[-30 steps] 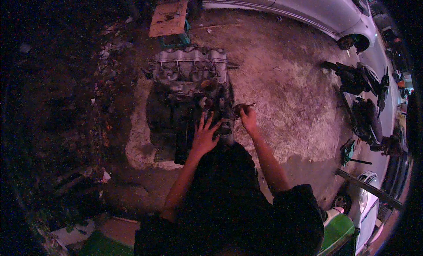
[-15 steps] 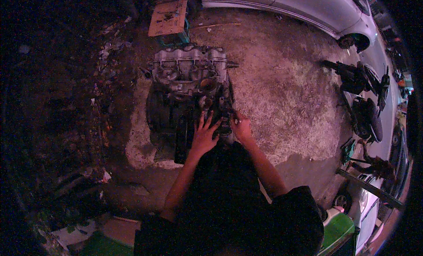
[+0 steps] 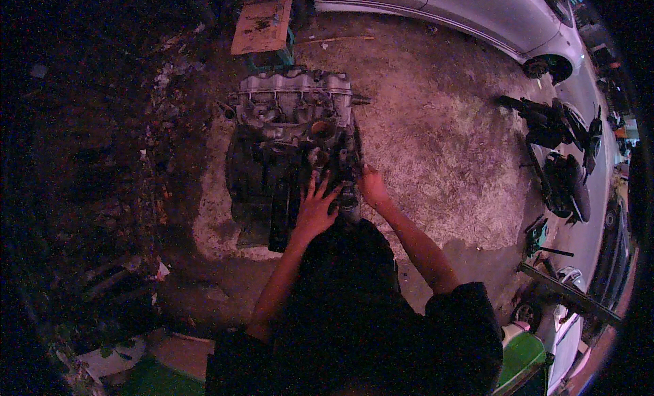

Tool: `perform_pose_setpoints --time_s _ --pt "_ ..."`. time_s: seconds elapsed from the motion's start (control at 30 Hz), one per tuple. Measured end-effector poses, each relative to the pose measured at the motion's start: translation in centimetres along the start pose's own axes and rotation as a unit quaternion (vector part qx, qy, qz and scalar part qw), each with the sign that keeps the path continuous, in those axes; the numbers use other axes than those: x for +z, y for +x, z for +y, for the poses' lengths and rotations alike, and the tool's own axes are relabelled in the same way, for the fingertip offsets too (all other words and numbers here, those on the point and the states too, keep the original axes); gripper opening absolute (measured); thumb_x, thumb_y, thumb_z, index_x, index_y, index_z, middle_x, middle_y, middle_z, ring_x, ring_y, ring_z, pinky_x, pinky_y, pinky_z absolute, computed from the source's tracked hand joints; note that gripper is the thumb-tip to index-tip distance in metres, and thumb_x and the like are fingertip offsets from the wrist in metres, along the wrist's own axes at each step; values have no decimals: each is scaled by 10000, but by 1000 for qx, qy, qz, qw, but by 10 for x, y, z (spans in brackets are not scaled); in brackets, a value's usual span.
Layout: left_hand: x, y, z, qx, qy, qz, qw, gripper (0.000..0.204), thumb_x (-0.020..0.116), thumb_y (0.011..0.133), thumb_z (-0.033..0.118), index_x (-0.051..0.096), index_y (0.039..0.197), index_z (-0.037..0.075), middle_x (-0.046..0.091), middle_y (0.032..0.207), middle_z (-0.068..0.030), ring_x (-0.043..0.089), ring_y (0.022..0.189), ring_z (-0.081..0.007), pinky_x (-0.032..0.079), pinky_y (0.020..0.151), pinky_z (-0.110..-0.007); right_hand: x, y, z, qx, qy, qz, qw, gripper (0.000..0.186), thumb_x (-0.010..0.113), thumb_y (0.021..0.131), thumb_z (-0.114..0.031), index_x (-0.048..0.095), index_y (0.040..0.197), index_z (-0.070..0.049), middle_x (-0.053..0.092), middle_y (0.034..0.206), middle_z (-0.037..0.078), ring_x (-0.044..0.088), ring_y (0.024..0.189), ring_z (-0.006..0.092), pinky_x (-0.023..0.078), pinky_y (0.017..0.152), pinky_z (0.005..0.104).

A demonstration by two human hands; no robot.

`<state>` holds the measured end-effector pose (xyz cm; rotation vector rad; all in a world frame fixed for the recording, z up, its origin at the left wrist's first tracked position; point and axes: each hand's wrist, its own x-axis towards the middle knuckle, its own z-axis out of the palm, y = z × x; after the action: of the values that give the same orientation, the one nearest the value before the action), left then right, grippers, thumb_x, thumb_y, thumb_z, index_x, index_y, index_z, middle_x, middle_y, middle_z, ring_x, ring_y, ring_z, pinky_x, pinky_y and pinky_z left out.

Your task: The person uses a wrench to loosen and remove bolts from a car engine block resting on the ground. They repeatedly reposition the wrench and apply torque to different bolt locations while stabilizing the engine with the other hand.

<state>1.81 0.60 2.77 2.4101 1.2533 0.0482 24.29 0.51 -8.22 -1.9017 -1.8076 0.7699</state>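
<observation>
A car engine, greyish metal on top and dark below, stands on the ground in front of me. My left hand lies on its near dark part with fingers spread, the fingertips just below a round opening. At the engine's right side, my right hand is closed, its fingers curled in against the edge. Its fingertips are hidden in shadow, so whatever they grip cannot be made out.
Beyond the engine stands a teal stool or crate with a brown board top. A silver car is parked at the far right. A dark motorcycle stands on the right, a green panel at lower right. Litter lies along the left.
My right hand has shifted slightly forward and turned along the engine's side. My left hand stays put. A dark brownish shape near the right edge is gone from its spot.
</observation>
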Motion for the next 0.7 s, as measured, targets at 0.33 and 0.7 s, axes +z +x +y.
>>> perform_pose_setpoints --time_s 0.33,0.7 --pt "8 1 -3 -5 18 -4 1000 690 677 899 331 420 1540 342 146 1700 -99 25 1552 -442 350 1102 -696 36 57 46 233 567 -73 786 432 630 986 -430 676 986 0 710 865 117 653 713 224 516 644 413" --pt "4 3 -3 -17 15 -22 1000 661 655 917 346 423 1536 351 145 1701 -95 51 1547 -455 352 1107 -685 23 46 72 189 536 73 819 262 605 1015 -247 681 1001 4 729 934 131 705 792 223 545 685 353"
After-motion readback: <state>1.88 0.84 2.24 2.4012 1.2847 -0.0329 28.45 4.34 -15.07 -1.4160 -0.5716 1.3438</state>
